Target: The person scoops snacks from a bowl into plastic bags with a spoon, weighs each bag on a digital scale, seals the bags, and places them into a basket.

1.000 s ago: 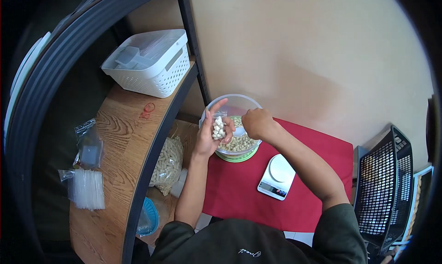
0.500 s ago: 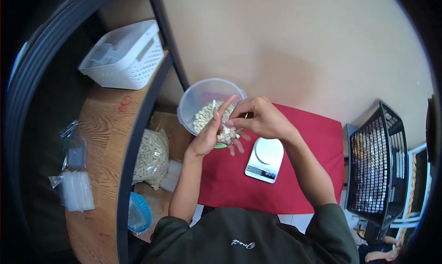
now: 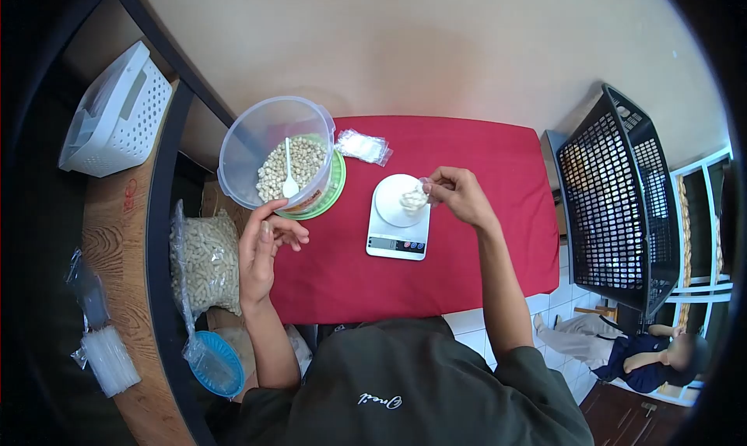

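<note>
The right hand (image 3: 461,199) pinches the top of a small clear bag (image 3: 413,200) between thumb and bent fingers. The bag, with pale pieces inside, is just left of the fingertips, over the round plate (image 3: 388,203) of the white scale (image 3: 378,232); whether it touches the plate is hard to tell from above. The left hand (image 3: 263,248), fingers loosely curled and holding nothing, is just beside the clear bucket (image 3: 245,139), where a white spoon (image 3: 289,183) lies on more pale pieces. Beyond, flat clear packets (image 3: 363,146) lie on the red cloth (image 3: 467,279).
</note>
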